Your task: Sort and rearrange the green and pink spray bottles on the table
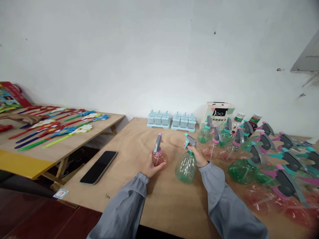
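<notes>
The left hand (150, 167), in a grey sleeve, is wrapped around the round belly of a small pink spray bottle (159, 158), gripping it from the left side. The right hand (198, 156) is closed around the neck of a larger green spray bottle (185, 170), just under its grey trigger head. Both bottles stand upright on the bench (161, 205), long axis vertical, directly ahead of the person. They are near each other but apart, the pink one to the left, each about as close to its own hand's side. The green bottle's teal nozzle points left, toward the pink bottle; the pink bottle's nozzle points up and away.

To the right, a crowd of more spray bottles (261, 156) in pink and green covers the bench, some upright, some lying over. At the back edge sit two pale blue ice-lolly moulds (159, 119) and a white carton (219, 113). A black smartphone (99, 167) lies flat near the left edge. Farther left, a second bench (74, 143) carries rows of colourful long-handled plastic swatters (57, 125). A white wall stands behind.
</notes>
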Action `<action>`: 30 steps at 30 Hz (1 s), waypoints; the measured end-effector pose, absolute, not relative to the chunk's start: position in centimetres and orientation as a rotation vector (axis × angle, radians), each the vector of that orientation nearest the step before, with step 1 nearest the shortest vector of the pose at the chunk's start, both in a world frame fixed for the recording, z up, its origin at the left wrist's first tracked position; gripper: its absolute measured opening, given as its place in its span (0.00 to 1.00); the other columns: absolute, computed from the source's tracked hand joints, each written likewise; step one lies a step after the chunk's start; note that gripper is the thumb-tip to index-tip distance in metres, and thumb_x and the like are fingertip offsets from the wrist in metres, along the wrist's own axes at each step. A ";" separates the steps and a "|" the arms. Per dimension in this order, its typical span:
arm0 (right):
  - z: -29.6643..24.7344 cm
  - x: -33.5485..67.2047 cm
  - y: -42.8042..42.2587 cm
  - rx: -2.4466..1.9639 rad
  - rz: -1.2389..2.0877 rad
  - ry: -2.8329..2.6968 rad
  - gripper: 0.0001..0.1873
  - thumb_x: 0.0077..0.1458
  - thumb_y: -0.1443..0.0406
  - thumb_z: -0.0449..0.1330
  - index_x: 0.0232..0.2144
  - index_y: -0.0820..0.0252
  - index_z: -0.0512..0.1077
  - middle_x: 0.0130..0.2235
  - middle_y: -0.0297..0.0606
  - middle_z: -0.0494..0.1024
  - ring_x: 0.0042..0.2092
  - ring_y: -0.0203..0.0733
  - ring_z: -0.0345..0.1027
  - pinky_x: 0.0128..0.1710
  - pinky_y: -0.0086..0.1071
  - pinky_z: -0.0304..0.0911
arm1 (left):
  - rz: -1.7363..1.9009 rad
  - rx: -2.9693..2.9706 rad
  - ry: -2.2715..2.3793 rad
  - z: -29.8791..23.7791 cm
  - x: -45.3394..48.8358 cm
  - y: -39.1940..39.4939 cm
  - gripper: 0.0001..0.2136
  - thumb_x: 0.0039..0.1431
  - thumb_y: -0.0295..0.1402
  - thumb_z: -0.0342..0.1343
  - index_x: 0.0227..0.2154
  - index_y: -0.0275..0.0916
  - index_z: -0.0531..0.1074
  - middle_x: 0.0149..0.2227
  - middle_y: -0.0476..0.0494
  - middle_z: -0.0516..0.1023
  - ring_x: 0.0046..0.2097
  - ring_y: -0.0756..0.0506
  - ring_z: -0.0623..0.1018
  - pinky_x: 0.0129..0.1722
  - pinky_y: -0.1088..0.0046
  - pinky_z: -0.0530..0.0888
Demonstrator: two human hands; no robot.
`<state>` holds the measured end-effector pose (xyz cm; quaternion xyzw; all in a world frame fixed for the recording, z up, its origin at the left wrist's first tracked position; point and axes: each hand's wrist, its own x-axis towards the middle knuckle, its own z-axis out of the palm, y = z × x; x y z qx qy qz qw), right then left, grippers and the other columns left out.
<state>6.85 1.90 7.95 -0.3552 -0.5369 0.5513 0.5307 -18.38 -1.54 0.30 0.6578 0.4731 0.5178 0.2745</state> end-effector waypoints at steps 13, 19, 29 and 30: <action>8.3 6.8 1.8 -0.818 1.320 -1.297 0.17 0.45 0.52 0.60 0.31 0.56 0.77 0.38 0.39 0.81 0.46 0.47 0.71 0.40 0.34 0.64 | 1.397 1.780 1.300 0.9 -18.4 -1.8 0.31 0.47 0.42 0.66 0.52 0.39 0.61 0.49 0.38 0.75 0.53 0.38 0.76 0.56 0.55 0.71; 7.8 6.3 1.8 -1.030 0.946 -1.401 0.17 0.44 0.48 0.61 0.25 0.55 0.74 0.32 0.36 0.77 0.40 0.45 0.69 0.45 0.39 0.64 | 1.395 1.768 1.296 0.6 -18.5 -1.6 0.32 0.47 0.43 0.66 0.53 0.39 0.61 0.50 0.38 0.74 0.53 0.38 0.76 0.56 0.54 0.70; 7.9 11.0 -1.4 -1.065 0.550 -1.431 0.17 0.54 0.53 0.60 0.40 0.56 0.77 0.36 0.37 0.81 0.42 0.44 0.74 0.50 0.42 0.68 | 1.418 1.760 1.240 -0.3 -18.6 -1.1 0.33 0.47 0.43 0.66 0.54 0.40 0.60 0.51 0.38 0.73 0.55 0.38 0.75 0.59 0.53 0.68; 7.6 11.9 -1.8 -1.069 0.528 -1.397 0.18 0.53 0.53 0.61 0.41 0.57 0.77 0.38 0.38 0.81 0.44 0.44 0.75 0.51 0.43 0.68 | 1.416 1.758 1.246 -0.2 -18.5 -1.2 0.33 0.48 0.43 0.66 0.54 0.40 0.60 0.51 0.38 0.73 0.55 0.38 0.75 0.59 0.53 0.68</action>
